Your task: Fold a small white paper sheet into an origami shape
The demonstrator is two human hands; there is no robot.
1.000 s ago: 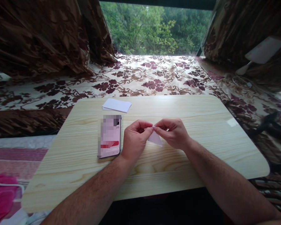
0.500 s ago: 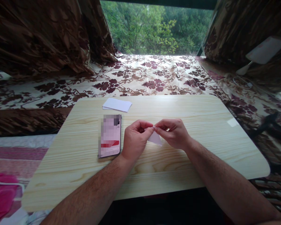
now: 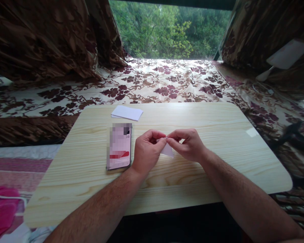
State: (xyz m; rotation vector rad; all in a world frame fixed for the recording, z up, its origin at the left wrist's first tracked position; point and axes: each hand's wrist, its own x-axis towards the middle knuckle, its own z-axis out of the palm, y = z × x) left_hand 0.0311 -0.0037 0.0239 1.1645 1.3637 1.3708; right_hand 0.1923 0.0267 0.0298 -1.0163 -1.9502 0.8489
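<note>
A small white piece of paper point(image 3: 168, 151) is held above the middle of the table, its lower part tapering to a corner that points down and right. My left hand point(image 3: 148, 148) pinches it from the left between thumb and fingers. From the right, the thumb and index finger of my right hand point(image 3: 186, 144) close on its upper tip. The fingertips of both hands meet there and hide that part of the paper. A phone point(image 3: 120, 146) with a lit, partly blurred screen lies just left of my left hand.
Several white paper sheets point(image 3: 127, 113) lie stacked at the back left of the light wooden table point(image 3: 212, 182). A small white patch point(image 3: 252, 132) is near its right edge. Behind are a flower-patterned cloth point(image 3: 167, 81) and a white lamp point(image 3: 288, 54); pink fabric point(image 3: 5, 209) lies at lower left.
The paper's lower corner has shifted slightly left, and less of it shows between my hands. Both hands keep their pinch in nearly the same place.
</note>
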